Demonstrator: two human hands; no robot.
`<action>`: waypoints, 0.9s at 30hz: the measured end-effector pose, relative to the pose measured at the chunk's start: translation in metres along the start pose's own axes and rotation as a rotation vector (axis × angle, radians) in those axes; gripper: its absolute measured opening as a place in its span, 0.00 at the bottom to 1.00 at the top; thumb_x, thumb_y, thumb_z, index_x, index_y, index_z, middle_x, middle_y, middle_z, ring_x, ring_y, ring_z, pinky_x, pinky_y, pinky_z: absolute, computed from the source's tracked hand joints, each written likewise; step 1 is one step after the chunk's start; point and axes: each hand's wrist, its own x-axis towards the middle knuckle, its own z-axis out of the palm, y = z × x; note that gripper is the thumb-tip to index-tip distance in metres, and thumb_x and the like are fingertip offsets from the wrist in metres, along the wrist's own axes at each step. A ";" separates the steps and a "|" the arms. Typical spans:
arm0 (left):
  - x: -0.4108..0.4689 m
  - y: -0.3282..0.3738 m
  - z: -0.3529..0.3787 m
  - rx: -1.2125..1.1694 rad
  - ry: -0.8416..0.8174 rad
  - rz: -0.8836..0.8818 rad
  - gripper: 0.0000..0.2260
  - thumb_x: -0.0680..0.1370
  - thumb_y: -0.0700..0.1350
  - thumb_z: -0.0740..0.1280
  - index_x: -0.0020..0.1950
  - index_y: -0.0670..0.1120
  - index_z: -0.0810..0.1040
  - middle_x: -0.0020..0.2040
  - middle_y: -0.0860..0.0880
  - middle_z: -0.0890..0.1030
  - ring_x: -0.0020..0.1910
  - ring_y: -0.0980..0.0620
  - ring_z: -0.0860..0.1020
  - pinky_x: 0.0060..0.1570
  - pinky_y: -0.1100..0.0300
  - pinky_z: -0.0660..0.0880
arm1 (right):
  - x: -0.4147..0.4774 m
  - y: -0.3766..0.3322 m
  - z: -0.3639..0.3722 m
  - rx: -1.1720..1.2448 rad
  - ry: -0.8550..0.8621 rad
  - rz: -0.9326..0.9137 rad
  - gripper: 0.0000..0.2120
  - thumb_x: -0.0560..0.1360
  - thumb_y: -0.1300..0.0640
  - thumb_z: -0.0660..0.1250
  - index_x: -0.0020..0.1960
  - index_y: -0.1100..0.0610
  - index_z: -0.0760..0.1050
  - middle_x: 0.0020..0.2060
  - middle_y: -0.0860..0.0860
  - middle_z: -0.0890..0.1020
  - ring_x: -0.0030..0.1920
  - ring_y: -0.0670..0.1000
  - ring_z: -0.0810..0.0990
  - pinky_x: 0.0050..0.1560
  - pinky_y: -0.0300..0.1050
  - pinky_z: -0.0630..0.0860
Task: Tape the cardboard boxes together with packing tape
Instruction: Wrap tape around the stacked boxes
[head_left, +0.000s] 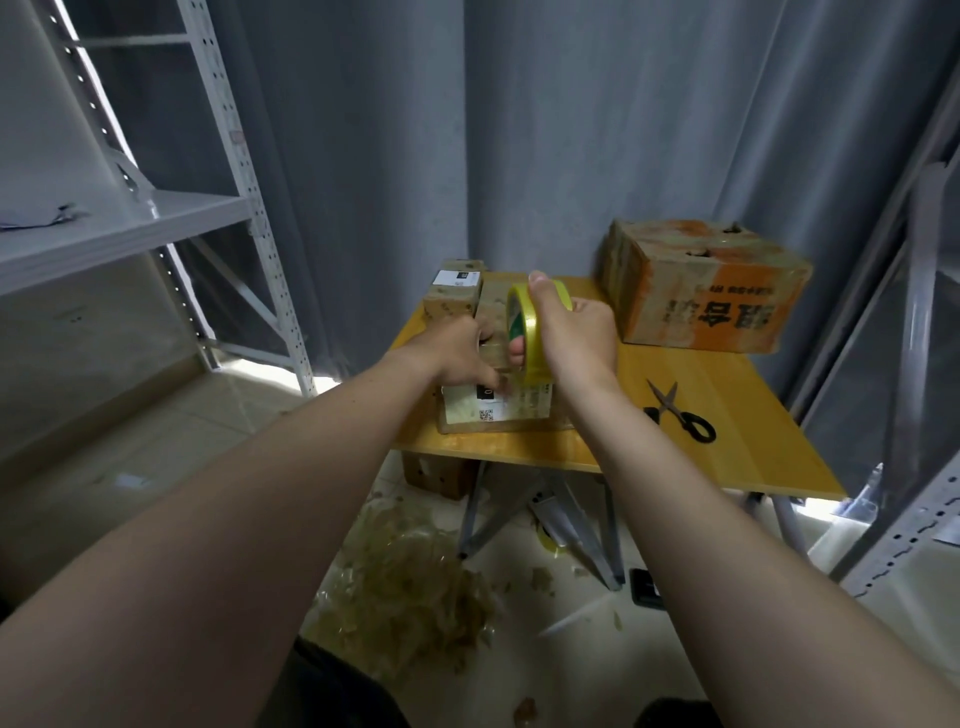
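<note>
Small boxes (496, 410) bunched at counter's (727, 462) front-left corner. Holding tape roll (529, 338) upright just above them, right grip (574, 332) wrapped round it, thumb on top; prob. lined up to run a strip across the seam. Pinning box top w/ left grip (457, 353); curled or flat, can't tell. Scissors (678, 413) near on right for the cut. Big orange box (701, 296) at back, not blocking. Tape scraps (410, 587) on floor.

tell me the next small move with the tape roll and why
Probably draw the tape roll away across the small box: the right hand grips it above the box's near edge, where the left hand presses down, seemingly pinning the strip. The scissors lie nearby for cutting.
</note>
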 end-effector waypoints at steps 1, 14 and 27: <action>0.000 0.001 0.000 0.001 -0.009 -0.012 0.22 0.61 0.62 0.81 0.46 0.56 0.77 0.48 0.52 0.82 0.51 0.49 0.80 0.52 0.49 0.78 | -0.005 0.000 -0.001 0.007 -0.013 0.019 0.24 0.81 0.40 0.66 0.42 0.61 0.83 0.28 0.54 0.85 0.29 0.55 0.86 0.44 0.59 0.86; 0.012 -0.008 0.005 -0.047 -0.002 -0.058 0.50 0.65 0.61 0.81 0.81 0.46 0.66 0.80 0.51 0.67 0.78 0.49 0.67 0.66 0.62 0.63 | -0.050 0.055 -0.015 -0.005 -0.061 0.203 0.23 0.82 0.40 0.65 0.44 0.60 0.83 0.28 0.54 0.85 0.26 0.52 0.84 0.38 0.49 0.83; 0.014 -0.015 0.001 -0.008 -0.027 -0.014 0.52 0.64 0.61 0.83 0.82 0.47 0.64 0.82 0.52 0.64 0.80 0.50 0.64 0.76 0.57 0.61 | -0.072 0.081 -0.012 0.016 -0.096 0.328 0.24 0.81 0.37 0.64 0.54 0.59 0.79 0.30 0.56 0.85 0.30 0.56 0.86 0.45 0.58 0.86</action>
